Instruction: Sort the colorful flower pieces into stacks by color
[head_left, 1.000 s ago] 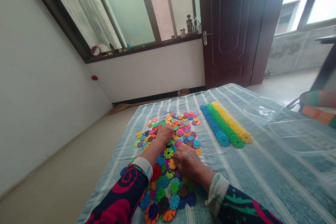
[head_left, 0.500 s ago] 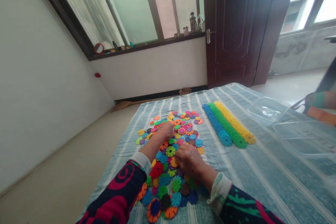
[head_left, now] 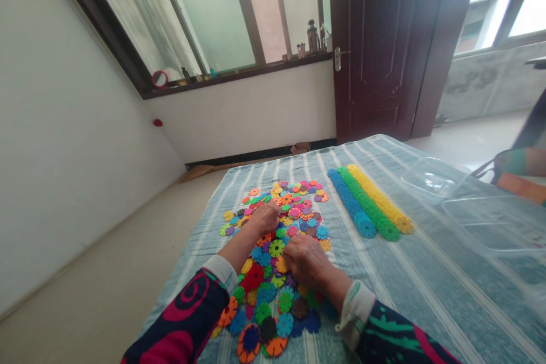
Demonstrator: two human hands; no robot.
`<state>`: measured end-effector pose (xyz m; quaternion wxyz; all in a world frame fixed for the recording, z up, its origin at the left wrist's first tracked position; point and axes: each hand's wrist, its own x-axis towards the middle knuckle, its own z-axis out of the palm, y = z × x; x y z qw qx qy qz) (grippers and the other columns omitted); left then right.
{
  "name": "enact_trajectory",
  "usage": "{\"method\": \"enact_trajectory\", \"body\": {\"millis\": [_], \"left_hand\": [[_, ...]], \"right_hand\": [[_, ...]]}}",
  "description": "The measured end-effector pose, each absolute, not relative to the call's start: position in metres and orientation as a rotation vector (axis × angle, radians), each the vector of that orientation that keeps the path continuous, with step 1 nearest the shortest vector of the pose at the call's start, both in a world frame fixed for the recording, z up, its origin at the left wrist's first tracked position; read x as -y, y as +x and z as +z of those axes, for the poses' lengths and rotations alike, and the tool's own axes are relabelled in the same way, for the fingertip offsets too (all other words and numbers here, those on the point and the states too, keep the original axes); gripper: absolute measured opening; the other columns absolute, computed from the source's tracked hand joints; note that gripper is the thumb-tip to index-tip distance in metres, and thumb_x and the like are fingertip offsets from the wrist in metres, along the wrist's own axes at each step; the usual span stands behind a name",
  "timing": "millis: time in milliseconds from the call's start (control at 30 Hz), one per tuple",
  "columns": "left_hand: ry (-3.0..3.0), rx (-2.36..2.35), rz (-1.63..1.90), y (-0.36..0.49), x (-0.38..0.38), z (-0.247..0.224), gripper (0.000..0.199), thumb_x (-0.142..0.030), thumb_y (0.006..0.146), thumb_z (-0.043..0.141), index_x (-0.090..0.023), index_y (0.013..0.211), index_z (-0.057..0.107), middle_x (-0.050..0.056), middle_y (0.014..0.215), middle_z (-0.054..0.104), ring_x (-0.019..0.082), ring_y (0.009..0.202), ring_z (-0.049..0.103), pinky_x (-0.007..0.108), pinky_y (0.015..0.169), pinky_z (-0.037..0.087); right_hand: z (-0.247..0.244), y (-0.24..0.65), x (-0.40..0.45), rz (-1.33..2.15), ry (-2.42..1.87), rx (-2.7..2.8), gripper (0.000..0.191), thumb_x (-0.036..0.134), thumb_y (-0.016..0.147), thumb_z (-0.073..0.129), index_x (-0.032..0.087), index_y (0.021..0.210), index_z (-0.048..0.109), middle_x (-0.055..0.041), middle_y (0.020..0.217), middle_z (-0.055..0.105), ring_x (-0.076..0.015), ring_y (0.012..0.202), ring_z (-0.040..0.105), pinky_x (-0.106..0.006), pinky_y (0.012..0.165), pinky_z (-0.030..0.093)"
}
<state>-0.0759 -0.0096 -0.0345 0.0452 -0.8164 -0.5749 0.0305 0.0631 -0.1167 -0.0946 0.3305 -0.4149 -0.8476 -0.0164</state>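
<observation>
A loose pile of notched plastic discs in many colours (head_left: pixel 268 292) spreads over the striped bedsheet. My left hand (head_left: pixel 265 218) is over the far middle of the pile, fingers bent down among the discs; whatever its fingertips pinch is hidden. Nearer to me, my right hand (head_left: pixel 306 260) rests at the pile's right side with curled fingers, beside a lime green disc (head_left: pixel 276 248). Its fingertips are also out of sight. To the right lie overlapping rows of discs sorted by colour: a blue row (head_left: pixel 350 200), a green row (head_left: pixel 369 205) and a yellow row (head_left: pixel 381 199).
Two clear plastic containers (head_left: pixel 430 179) sit on the sheet (head_left: pixel 430 296) at the right, near an orange and green item (head_left: pixel 520 176). Beyond the far edge are a windowsill with small objects (head_left: pixel 239 75) and a dark red door (head_left: pixel 379 40).
My left hand has shifted slightly left and toward me over the pile. The right hand stays nearly where it was, and the sorted rows look the same.
</observation>
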Motion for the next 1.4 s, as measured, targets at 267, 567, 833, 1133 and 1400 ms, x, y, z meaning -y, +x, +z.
{"method": "enact_trajectory", "body": {"millis": [267, 567, 833, 1133, 1400], "left_hand": [[-2.417, 1.923, -0.324, -0.100, -0.001, -0.027, 0.026, -0.013, 0.082, 0.041, -0.013, 0.073, 0.065, 0.011, 0.087, 0.067, 0.019, 0.088, 0.061, 0.029, 0.084, 0.046], [-2.615, 2.185, -0.859, -0.090, 0.037, -0.027, 0.029, -0.034, 0.082, 0.042, -0.014, 0.081, 0.064, 0.002, 0.077, 0.068, 0.014, 0.072, 0.066, 0.023, 0.061, 0.053], [-2.998, 2.142, -1.252, -0.043, 0.085, -0.019, 0.031, -0.042, 0.075, 0.054, -0.015, 0.084, 0.067, 0.003, 0.077, 0.068, 0.016, 0.067, 0.064, 0.029, 0.066, 0.055], [-2.915, 1.749, -1.117, -0.040, 0.101, -0.022, 0.024, -0.038, 0.082, 0.049, -0.021, 0.084, 0.067, 0.001, 0.087, 0.070, 0.016, 0.082, 0.063, 0.026, 0.077, 0.050], [-2.654, 1.623, -1.005, -0.071, 0.087, -0.048, 0.022, -0.030, 0.084, 0.045, -0.020, 0.078, 0.064, 0.007, 0.096, 0.069, 0.019, 0.095, 0.063, 0.031, 0.090, 0.049]], "right_hand": [[-0.102, 0.059, 0.114, -0.029, -1.116, 2.085, 0.019, 0.013, 0.082, 0.055, 0.018, 0.064, 0.061, -0.0025, 0.069, 0.059, -0.0147, 0.070, 0.050, -0.026, 0.064, 0.033], [-0.077, 0.094, 0.096, 0.280, -1.283, 1.634, 0.018, 0.020, 0.085, 0.053, 0.020, 0.096, 0.067, -0.0064, 0.091, 0.069, -0.0174, 0.083, 0.061, -0.026, 0.076, 0.043], [-0.037, 0.127, 0.098, 0.594, -1.263, 1.740, 0.015, 0.018, 0.079, 0.058, 0.017, 0.071, 0.071, 0.0012, 0.064, 0.063, -0.0111, 0.062, 0.054, -0.020, 0.058, 0.037], [-0.029, 0.206, 0.106, 0.440, -1.336, 1.888, 0.012, 0.009, 0.070, 0.062, 0.017, 0.066, 0.071, -0.0007, 0.072, 0.064, -0.0125, 0.070, 0.056, -0.023, 0.067, 0.040], [-0.052, 0.263, 0.095, 0.317, -1.438, 2.095, 0.015, 0.008, 0.068, 0.062, 0.018, 0.065, 0.073, -0.0063, 0.086, 0.068, -0.0196, 0.089, 0.060, -0.029, 0.082, 0.043]]}}
